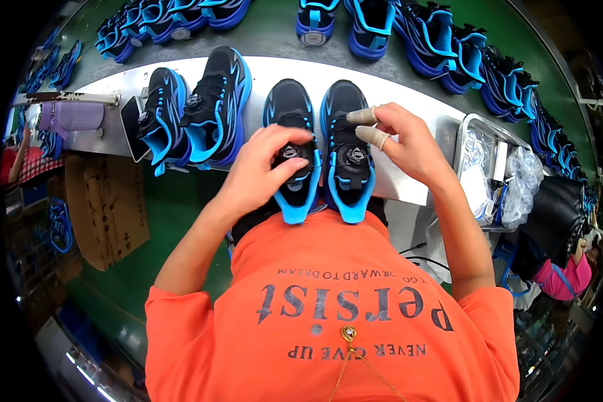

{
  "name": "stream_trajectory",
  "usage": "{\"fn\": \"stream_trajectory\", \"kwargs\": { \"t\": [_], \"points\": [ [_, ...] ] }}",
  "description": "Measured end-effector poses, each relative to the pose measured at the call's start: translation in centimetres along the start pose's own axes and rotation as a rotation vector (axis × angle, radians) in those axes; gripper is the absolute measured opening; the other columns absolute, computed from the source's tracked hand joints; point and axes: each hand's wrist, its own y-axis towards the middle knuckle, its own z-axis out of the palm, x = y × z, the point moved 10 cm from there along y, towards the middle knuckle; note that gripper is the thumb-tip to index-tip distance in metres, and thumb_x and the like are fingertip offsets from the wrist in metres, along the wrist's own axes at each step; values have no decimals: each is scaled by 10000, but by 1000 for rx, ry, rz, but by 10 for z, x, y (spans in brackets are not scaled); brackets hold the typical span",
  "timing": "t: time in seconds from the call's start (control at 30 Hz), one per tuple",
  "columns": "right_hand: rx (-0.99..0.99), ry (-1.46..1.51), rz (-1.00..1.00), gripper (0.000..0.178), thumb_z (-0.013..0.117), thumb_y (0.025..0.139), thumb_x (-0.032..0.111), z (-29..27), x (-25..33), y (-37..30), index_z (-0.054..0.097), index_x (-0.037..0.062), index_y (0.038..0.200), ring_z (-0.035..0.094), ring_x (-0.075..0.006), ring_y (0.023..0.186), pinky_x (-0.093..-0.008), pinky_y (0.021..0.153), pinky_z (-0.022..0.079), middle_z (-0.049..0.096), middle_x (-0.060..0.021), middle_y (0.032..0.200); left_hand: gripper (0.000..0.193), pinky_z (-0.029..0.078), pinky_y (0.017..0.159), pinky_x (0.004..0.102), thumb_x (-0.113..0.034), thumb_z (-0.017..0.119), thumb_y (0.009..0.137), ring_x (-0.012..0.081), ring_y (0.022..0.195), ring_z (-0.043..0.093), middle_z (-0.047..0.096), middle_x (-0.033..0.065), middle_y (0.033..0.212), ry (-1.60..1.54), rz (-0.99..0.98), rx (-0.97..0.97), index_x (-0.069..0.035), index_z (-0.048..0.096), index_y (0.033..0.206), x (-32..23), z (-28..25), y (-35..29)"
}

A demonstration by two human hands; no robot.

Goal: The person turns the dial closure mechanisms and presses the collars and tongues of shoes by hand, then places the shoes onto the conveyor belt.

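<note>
Two black sneakers with blue trim stand side by side at the bench's near edge, toes pointing away. Over the left sneaker (pixel 292 104) is my left hand (pixel 261 167), thumb and fingers apart on either side of its round lacing dial (pixel 289 153); whether they touch it I cannot tell. My right hand (pixel 405 141) hovers by the right sneaker (pixel 342 100), beyond that shoe's dial (pixel 354 156). Its thumb and forefinger wear pale finger covers and are spread, with nothing between them.
Another matching pair of shoes (pixel 214 100) stands to the left on the metal bench (pixel 409 94). Rows of similar shoes (pixel 435 40) line the green surface behind. At right is a metal tray (pixel 476 124) with clear plastic bags (pixel 519 181); a cardboard sheet (pixel 107 208) leans at left.
</note>
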Motion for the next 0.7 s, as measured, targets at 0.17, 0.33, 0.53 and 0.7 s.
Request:
{"fn": "stream_trajectory", "kwargs": {
  "t": [0.17, 0.33, 0.53, 0.7],
  "points": [
    [32, 20, 26, 232, 691, 881, 175, 5, 1, 2, 719, 100, 1099, 579, -199, 745, -320, 714, 492, 618, -115, 909, 307, 439, 735, 254, -68, 750, 775, 136, 794, 516, 527, 47, 927, -111, -127, 3, -49, 671, 1072, 10, -4, 3],
    [28, -39, 3, 218, 685, 885, 165, 5, 4, 5, 722, 88, 1085, 583, -204, 739, -319, 709, 492, 620, -116, 873, 342, 421, 792, 250, -66, 713, 807, 122, 856, 514, 563, 20, 967, 47, 75, -74, -37, 651, 1142, -13, -11, 1],
    [93, -32, 34, 228, 670, 914, 149, 9, 5, 6, 720, 78, 1124, 614, -156, 847, -296, 794, 495, 643, -90, 985, 452, 422, 846, 281, -62, 670, 818, 170, 936, 521, 596, 41, 1145, -115, -54, 211, -57, 585, 1262, 6, 6, 5],
    [20, -77, -108, 206, 645, 887, 172, 19, 9, 33, 718, 72, 1051, 608, -286, 859, -369, 779, 494, 629, -148, 907, 357, 422, 830, 281, -73, 679, 815, 156, 942, 512, 611, 25, 1038, 97, 10, -59, -46, 611, 1164, -3, -3, 5]
  ]
}}
